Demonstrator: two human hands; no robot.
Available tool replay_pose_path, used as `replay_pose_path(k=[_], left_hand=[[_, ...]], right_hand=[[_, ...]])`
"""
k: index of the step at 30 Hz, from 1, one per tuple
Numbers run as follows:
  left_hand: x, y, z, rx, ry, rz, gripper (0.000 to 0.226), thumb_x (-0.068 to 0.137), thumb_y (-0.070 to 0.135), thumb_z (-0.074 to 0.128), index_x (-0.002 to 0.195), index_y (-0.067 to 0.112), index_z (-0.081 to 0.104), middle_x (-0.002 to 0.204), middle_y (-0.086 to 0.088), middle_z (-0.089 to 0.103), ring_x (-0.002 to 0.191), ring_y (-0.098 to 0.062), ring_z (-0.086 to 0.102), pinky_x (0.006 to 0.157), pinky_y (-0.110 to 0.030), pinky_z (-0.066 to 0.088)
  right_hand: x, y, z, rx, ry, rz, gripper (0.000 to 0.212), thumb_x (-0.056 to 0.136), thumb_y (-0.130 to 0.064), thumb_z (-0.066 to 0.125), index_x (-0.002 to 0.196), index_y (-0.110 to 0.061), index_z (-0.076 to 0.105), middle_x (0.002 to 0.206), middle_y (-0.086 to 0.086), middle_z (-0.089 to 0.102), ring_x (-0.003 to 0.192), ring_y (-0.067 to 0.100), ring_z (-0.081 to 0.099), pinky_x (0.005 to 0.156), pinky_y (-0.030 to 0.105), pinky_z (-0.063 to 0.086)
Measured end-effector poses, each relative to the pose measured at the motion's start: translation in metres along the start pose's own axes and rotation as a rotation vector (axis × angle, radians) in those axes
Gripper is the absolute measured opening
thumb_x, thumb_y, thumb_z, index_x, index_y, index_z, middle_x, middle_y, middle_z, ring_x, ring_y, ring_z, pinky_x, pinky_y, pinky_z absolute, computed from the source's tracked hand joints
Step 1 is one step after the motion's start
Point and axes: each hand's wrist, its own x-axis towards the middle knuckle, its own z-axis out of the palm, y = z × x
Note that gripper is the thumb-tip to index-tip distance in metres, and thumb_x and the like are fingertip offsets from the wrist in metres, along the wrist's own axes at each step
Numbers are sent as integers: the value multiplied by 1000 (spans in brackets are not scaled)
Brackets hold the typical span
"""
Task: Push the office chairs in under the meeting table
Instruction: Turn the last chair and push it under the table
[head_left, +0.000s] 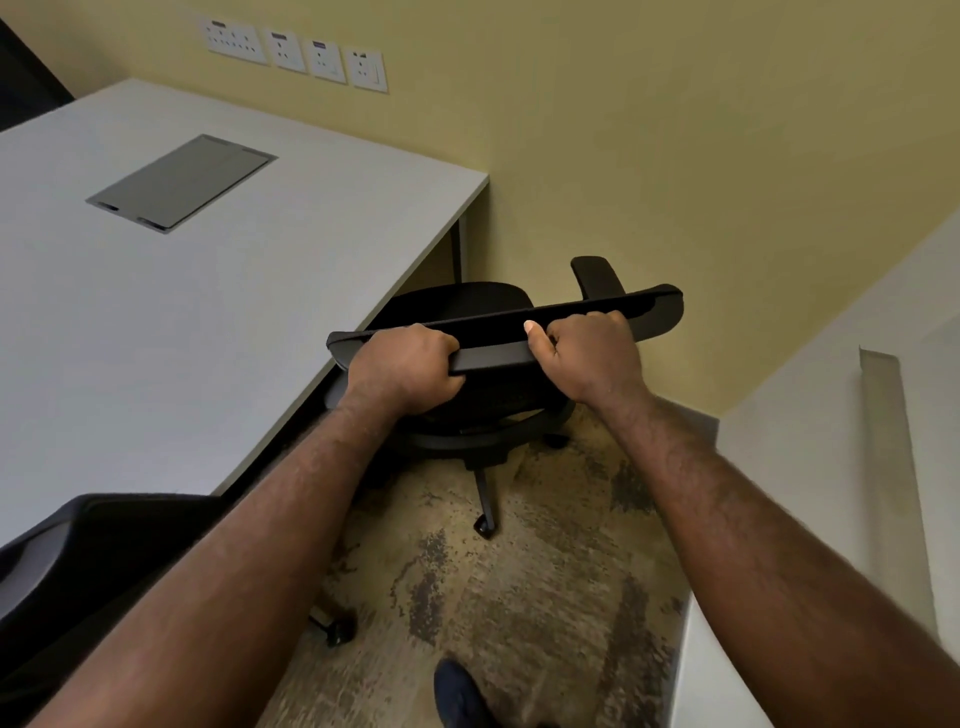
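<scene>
**Two-handed grip on the backrest of an office chair at the table corner**

Both hands clamp the top edge of the chair backrest (498, 338). The left hand (402, 371) wraps its fingers over the rim near the backrest's left end; the right hand (584, 356) grips just right of centre, thumb lying along the rim. The office chair (462, 301) stands directly ahead of the grip, its seat partly under the edge of the meeting table (208, 312) and its right armrest (597, 278) clear of the tabletop, toward the yellow wall (675, 156). A caster (484, 525) rests on the patterned carpet (519, 597) below the hands. A second chair (78, 561) sits at the table's near edge.
</scene>
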Motion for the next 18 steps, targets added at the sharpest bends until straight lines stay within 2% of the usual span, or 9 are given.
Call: replay_pose_path(k=[4, 6, 9, 11, 15, 18], left_hand=[[-15, -7, -3, 33, 41, 34, 18, 80, 44, 55, 67, 33, 48, 57, 12, 46, 51, -7, 42, 47, -25, 31], [-24, -14, -4, 48, 30, 43, 20, 78, 43, 57, 66, 32, 47, 57, 11, 47, 53, -13, 46, 49, -27, 34], [-30, -31, -7, 54, -9, 62, 17, 76, 39, 59, 68, 32, 45, 66, 6, 58, 65, -23, 59, 54, -29, 37], [-32, -41, -8, 49, -8, 71, 19, 74, 33, 62, 68, 32, 44, 72, 2, 63, 72, -27, 62, 55, -30, 35], [-42, -55, -8, 54, 63, 59, 15, 69, 19, 72, 69, 21, 56, 73, -2, 64, 74, -33, 63, 58, -33, 38], [-46, -62, -6, 55, 124, 50, 13, 66, 8, 72, 71, 13, 61, 69, -6, 61, 70, -36, 60, 59, -33, 31]], right_hand=[[-22, -17, -5, -19, 8, 59, 61, 98, -54, 20, 55, -20, 47, 53, -3, 46, 59, 19, 48, 78, 42, 43], [-34, -28, -6, 2, -10, 69, 61, 97, -57, 19, 60, -20, 50, 58, -3, 49, 64, 21, 51, 77, 41, 41], [-48, -43, -12, 44, -28, 59, 66, 93, -65, 16, 83, -19, 62, 75, 0, 60, 76, 22, 56, 77, 42, 40], [-56, -52, -13, 43, -39, 34, 72, 91, -70, 15, 97, -16, 63, 86, 3, 63, 82, 23, 58, 79, 43, 42], [-69, -73, -14, 10, -30, 6, 67, 93, -68, 19, 104, -15, 59, 94, 5, 64, 86, 25, 59, 75, 42, 41], [-73, -88, -16, 13, -38, 18, 64, 96, -65, 21, 107, -14, 58, 99, 6, 64, 90, 26, 59, 76, 43, 42]])
